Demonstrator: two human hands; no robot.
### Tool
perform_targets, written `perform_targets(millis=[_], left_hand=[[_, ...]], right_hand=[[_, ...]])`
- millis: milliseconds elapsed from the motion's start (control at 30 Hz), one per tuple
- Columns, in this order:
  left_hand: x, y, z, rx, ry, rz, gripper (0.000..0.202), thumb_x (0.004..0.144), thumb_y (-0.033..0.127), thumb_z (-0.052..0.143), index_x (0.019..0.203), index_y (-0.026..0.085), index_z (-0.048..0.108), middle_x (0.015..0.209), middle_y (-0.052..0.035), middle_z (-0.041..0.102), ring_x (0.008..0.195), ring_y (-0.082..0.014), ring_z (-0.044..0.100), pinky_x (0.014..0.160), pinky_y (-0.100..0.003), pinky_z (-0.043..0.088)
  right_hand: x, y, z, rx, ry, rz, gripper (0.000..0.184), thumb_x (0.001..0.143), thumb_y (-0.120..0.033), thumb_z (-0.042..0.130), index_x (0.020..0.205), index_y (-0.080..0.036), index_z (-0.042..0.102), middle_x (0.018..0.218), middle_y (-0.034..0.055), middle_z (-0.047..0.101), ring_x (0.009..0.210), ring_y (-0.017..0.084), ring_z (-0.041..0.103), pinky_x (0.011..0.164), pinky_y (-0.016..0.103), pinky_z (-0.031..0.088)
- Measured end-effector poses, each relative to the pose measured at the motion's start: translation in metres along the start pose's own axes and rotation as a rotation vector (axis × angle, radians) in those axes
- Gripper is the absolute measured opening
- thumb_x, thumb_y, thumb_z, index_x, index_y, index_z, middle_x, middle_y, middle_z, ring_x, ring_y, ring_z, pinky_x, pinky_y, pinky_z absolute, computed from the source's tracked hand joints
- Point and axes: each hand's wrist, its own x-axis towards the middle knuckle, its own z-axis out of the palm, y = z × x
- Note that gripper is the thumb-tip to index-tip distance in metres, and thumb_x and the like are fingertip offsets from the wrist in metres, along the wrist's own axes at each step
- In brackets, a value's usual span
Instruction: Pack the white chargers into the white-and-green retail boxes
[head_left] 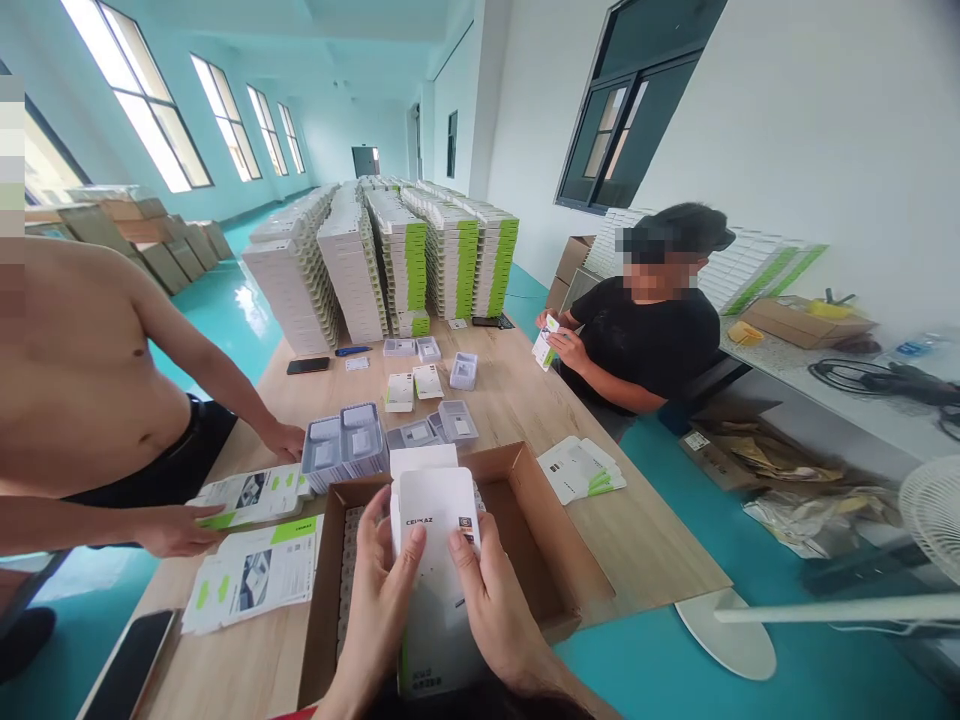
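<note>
Clasping white carton between your left hand and right hand; carton's completion unclear; flat cartons remain, stacked boxes look finished.

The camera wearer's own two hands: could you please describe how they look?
The left hand and the right hand are both bare, without gloves. On their visible parts I see no ring, watch or bracelet, and no sleeve covers the wrists.

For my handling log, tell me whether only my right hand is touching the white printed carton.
No: your left hand and right hand both hold the white printed carton, each thumb on its printed face.
</note>
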Motion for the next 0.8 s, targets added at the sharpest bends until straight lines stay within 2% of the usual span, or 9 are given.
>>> perform_targets(millis=[67,167,267,333,467,567,633,700,800], left_hand=[[-0.003,-0.006,0.001,0.003,0.049,0.093,0.085,0.085,0.060,0.077,0.155,0.030,0.038,0.136,-0.0129,0.070,0.114,-0.0286,0.072,0.086,-0.032,0.057],[-0.003,-0.014,-0.003,0.057,0.010,0.086,0.073,0.086,0.062,0.076,0.146,0.029,0.050,0.132,-0.0122,0.073,0.112,-0.0284,0.072,0.084,-0.030,0.056],[-0.004,-0.018,-0.007,0.076,0.004,0.055,0.066,0.083,0.065,0.077,0.134,0.027,0.060,0.125,-0.0107,0.077,0.105,-0.0283,0.073,0.078,-0.030,0.055],[-0.008,-0.018,-0.008,0.080,0.009,0.070,0.063,0.082,0.067,0.076,0.129,0.026,0.063,0.117,-0.0092,0.079,0.098,-0.0269,0.073,0.077,-0.030,0.054],[-0.020,-0.014,-0.008,0.102,0.047,0.232,0.052,0.080,0.068,0.077,0.113,0.028,0.072,0.105,-0.0056,0.079,0.094,-0.0247,0.070,0.085,-0.031,0.053],[-0.027,-0.011,-0.011,0.175,0.049,0.350,0.047,0.081,0.069,0.075,0.103,0.028,0.077,0.099,-0.0069,0.078,0.092,-0.0264,0.067,0.087,-0.034,0.052],[-0.030,-0.013,-0.015,0.209,0.014,0.372,0.047,0.081,0.071,0.073,0.099,0.028,0.079,0.095,-0.0082,0.078,0.088,-0.0274,0.066,0.086,-0.036,0.052],[-0.032,-0.017,-0.019,0.213,-0.041,0.376,0.046,0.081,0.072,0.073,0.095,0.029,0.081,0.093,-0.0092,0.078,0.087,-0.0283,0.065,0.086,-0.038,0.053],[-0.032,-0.023,-0.025,0.182,-0.069,0.428,0.037,0.083,0.065,0.075,0.095,0.030,0.082,0.094,-0.0086,0.080,0.089,-0.0274,0.067,0.088,-0.037,0.054]], right_hand=[[-0.001,0.000,-0.001,-0.005,-0.006,0.002,0.042,0.105,-0.060,0.044,0.119,-0.023,0.056,0.117,0.0166,0.076,0.106,0.030,0.074,0.088,0.040,0.062],[-0.002,0.004,-0.001,0.016,-0.009,-0.023,0.045,0.106,-0.058,0.042,0.130,-0.022,0.053,0.131,0.0178,0.071,0.120,0.030,0.070,0.096,0.039,0.060],[-0.004,0.007,-0.002,0.079,0.006,-0.081,0.060,0.106,-0.054,0.046,0.156,-0.023,0.035,0.158,0.0168,0.053,0.143,0.028,0.056,0.113,0.040,0.052],[-0.007,0.006,-0.003,0.146,-0.003,-0.105,0.066,0.105,-0.052,0.051,0.162,-0.026,0.028,0.164,0.0146,0.045,0.148,0.027,0.050,0.117,0.040,0.047],[-0.016,-0.003,-0.012,0.274,0.015,-0.078,0.064,0.102,-0.060,0.055,0.156,-0.029,0.042,0.153,0.0141,0.057,0.132,0.030,0.063,0.105,0.042,0.056],[-0.019,-0.012,-0.025,0.257,0.079,-0.136,0.073,0.098,-0.073,0.050,0.156,-0.028,0.045,0.152,0.0153,0.056,0.126,0.032,0.064,0.100,0.044,0.057],[-0.016,-0.017,-0.036,0.267,0.075,-0.167,0.075,0.097,-0.076,0.048,0.156,-0.030,0.047,0.152,0.0154,0.056,0.121,0.031,0.065,0.100,0.046,0.056],[-0.012,-0.021,-0.047,0.302,-0.026,-0.125,0.072,0.096,-0.075,0.053,0.153,-0.031,0.053,0.147,0.0146,0.060,0.112,0.029,0.069,0.094,0.044,0.058],[-0.007,-0.024,-0.056,0.349,-0.253,-0.009,0.076,0.086,-0.077,0.067,0.145,-0.029,0.063,0.123,0.0112,0.074,0.093,0.026,0.072,0.085,0.041,0.059]])
